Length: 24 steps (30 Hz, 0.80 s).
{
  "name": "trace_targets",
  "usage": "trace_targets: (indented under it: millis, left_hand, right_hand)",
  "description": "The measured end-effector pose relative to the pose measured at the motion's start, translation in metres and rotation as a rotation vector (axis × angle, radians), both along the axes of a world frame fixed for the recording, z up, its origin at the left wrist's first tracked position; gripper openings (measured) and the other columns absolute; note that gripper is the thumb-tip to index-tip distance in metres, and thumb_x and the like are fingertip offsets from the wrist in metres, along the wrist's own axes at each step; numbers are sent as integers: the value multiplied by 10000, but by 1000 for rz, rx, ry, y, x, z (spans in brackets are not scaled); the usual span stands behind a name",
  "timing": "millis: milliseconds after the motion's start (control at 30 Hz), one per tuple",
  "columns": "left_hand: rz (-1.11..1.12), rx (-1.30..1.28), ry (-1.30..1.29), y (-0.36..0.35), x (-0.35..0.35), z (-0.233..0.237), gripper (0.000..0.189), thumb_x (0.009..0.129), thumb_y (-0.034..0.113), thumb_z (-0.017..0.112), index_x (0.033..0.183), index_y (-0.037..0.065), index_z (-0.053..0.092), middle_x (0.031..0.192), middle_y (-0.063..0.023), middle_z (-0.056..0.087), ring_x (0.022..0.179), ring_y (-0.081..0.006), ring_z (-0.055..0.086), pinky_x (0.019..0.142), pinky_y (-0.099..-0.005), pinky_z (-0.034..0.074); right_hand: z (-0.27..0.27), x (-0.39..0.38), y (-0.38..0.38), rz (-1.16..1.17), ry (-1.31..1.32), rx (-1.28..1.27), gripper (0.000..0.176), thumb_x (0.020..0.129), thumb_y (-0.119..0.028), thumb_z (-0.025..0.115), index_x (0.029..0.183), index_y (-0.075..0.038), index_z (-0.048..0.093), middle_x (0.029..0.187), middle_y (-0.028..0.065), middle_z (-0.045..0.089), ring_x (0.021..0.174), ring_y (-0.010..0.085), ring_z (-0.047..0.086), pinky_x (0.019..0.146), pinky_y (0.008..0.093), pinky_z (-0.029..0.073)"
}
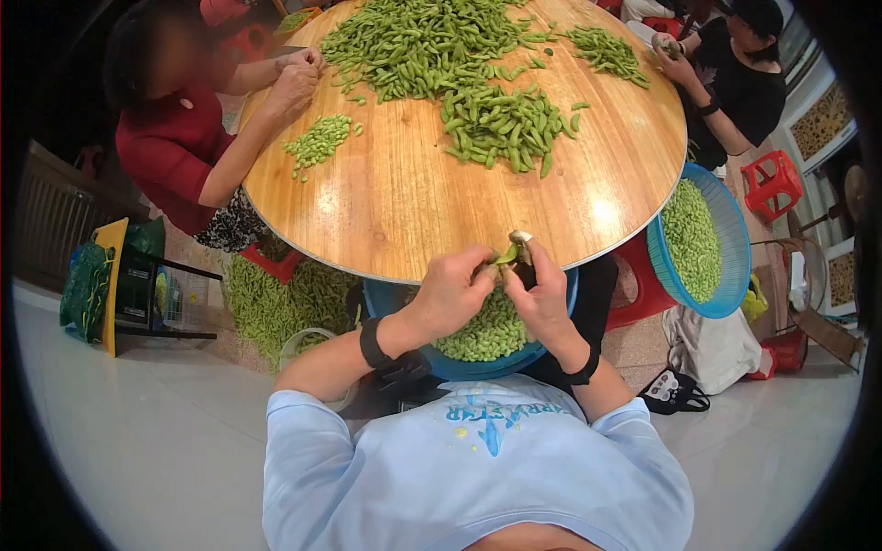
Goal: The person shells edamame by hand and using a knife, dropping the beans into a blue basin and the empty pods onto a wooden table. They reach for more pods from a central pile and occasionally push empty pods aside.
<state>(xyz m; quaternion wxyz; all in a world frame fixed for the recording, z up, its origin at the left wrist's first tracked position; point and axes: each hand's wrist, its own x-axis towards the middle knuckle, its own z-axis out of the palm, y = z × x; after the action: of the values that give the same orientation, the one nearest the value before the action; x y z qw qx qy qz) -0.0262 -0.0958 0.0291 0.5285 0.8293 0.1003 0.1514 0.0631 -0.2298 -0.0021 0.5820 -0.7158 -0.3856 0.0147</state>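
Note:
A green bean pod (506,255) is pinched between my two hands, just in front of the table's near edge. My left hand (452,292) has its fingertips closed on the pod's left end. Opposite it, my right hand (540,289) grips the other end, with something pale on a fingertip. Below them, a blue basket (467,369) in my lap holds shelled green beans (487,332). On the round wooden table (395,202) lie a large pile of pods (432,46) and a nearer pile (510,124).
Shelled beans (319,140) lie by a person in red (170,151) at the left. A person in black (740,78) sits at the right. Another blue basket of beans (691,241) stands right of the table. Empty pods (285,308) cover the floor at lower left.

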Motion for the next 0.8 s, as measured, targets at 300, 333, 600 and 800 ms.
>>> trace_targets:
  millis: [300,333,600,800]
  left_hand:
    - [-98,190,89,0,-21,19,142,814,103,582,857,-32,584,646,-220,565,582,-376,594,515,-403,457]
    - [-94,200,84,4,-30,25,142,814,103,582,857,-32,584,646,-220,565,582,-376,594,515,-403,457]
    - [-558,858,634,67,-95,47,127,816,145,587,768,28,580,709,-190,609,676,-377,618,613,-461,503]
    - [-6,782,-96,119,73,22,69,816,41,511,809,-25,529,828,-246,562,820,-427,574,689,-494,476]
  right_hand:
    - [-13,2,-3,108,-205,-113,289,706,55,584,985,38,509,843,213,520,736,395,558,605,427,460]
    - [-12,1,-2,132,-190,-139,265,710,49,586,963,30,510,820,205,520,717,392,554,596,430,453]
    - [-9,-8,-21,358,-198,-96,181,737,2,659,898,9,576,716,153,528,626,315,549,554,374,432]
    - [-4,-13,-21,330,56,-117,177,836,-57,642,981,20,576,699,136,557,589,244,561,566,321,447]
